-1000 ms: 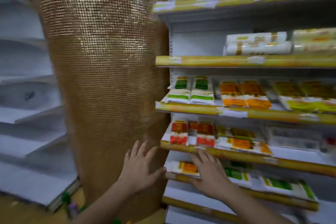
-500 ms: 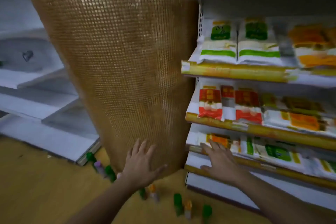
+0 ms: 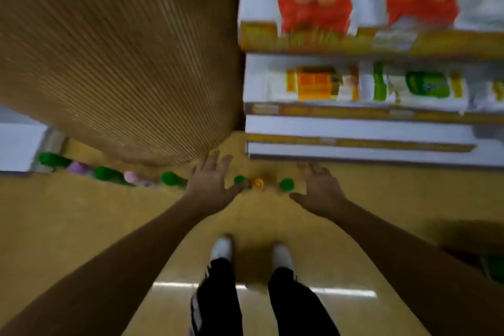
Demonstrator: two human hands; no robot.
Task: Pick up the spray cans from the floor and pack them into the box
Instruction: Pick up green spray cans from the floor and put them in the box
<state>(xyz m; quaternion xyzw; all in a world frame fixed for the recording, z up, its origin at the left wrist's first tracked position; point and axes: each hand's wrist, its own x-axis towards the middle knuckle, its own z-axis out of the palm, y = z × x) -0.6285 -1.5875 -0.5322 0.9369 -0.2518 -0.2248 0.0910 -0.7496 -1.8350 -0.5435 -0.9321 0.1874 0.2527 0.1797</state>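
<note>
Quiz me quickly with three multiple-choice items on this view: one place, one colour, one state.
1. The spray cans are: A on a table; B on the floor by the column; C in a box.
2. The cap between left hand and right hand, flanked by green ones: A blue; B black; C orange.
3. The hands: A both open; B both gripping cans; C only left gripping.
B, they line the floor at the column's foot. C, the orange cap shows there. A, both spread their fingers, gripping nothing.

Glossy yellow floor (image 3: 81, 226), ribbed golden column (image 3: 122, 49), glossy packets (image 3: 313, 8)
</note>
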